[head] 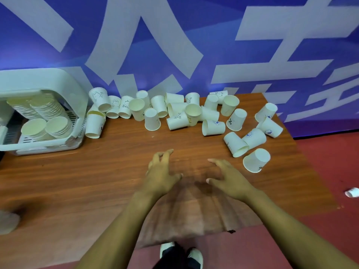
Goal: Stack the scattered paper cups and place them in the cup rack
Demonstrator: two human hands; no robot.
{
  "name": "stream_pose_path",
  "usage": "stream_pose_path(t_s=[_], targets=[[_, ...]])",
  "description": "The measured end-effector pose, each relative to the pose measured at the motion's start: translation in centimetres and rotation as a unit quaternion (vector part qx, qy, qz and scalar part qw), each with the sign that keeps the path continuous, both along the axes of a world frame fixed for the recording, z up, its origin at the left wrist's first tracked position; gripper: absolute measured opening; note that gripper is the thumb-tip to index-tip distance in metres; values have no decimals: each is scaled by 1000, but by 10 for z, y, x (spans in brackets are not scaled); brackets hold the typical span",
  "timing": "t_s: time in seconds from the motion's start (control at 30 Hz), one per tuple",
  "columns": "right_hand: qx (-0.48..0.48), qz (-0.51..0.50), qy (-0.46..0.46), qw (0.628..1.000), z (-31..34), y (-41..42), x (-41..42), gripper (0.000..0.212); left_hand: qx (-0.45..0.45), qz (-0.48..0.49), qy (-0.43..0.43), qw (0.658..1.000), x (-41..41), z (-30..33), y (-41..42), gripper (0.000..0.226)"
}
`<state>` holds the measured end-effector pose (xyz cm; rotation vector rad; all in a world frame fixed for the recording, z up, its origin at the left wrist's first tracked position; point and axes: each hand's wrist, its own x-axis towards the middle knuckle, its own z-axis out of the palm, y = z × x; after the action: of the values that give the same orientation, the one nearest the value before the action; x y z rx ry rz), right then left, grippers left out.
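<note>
Several white paper cups [152,119] lie scattered along the back and right of the brown wooden table [97,171], some upright, some upside down, some on their sides. The nearest, an upside-down cup [256,160], stands right of my right hand. At the far left sits the white cup rack [48,82], holding several stacks of cups [46,108]. My left hand [162,173] and my right hand [226,176] hover over the table's middle, fingers spread and relaxed, holding nothing. Both are apart from the cups.
A blue wall with large white characters [155,45] rises right behind the table. Red floor [330,171] lies to the right, with a fallen cup [352,192] on it. My shoes [180,255] show below the table's front edge.
</note>
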<state>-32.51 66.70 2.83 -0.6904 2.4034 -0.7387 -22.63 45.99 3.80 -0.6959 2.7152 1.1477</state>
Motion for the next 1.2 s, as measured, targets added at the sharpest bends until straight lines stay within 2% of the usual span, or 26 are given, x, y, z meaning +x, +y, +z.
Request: stream_pose_path(t_s=[0.17, 0.3, 0.5, 0.6, 0.7, 0.8, 0.93, 1.0, 1.1, 1.2], targets=[[24, -58, 9, 998, 1, 20, -24, 65, 33, -34, -11, 999, -25, -4, 11, 79], [47, -80, 48, 995, -2, 39, -44, 65, 10, -51, -34, 998, -39, -6, 21, 81], [145, -92, 161, 972, -6, 74, -91, 75, -63, -83, -52, 993, -75, -11, 52, 79], [177, -64, 143, 972, -14, 94, -112, 85, -118, -106, -76, 984, -100, -19, 82, 80], [137, -40, 91, 986, -26, 120, -133, 90, -189, -131, -108, 967, -130, -29, 115, 83], [73, -38, 43, 996, -41, 139, -149, 90, -269, -158, -98, 945, -160, -35, 139, 85], [-24, -45, 1, 999, -60, 152, -157, 67, -336, -211, -89, 914, -187, -44, 163, 74], [-36, -44, -21, 998, -66, 155, -159, 61, -365, -245, -102, 893, -197, -49, 170, 71], [-40, -37, -36, 998, -76, 159, -160, 66, -398, -285, -122, 863, -210, -57, 177, 68], [-32, -31, -46, 998, -82, 161, -160, 70, -416, -286, -111, 856, -219, -61, 181, 64]])
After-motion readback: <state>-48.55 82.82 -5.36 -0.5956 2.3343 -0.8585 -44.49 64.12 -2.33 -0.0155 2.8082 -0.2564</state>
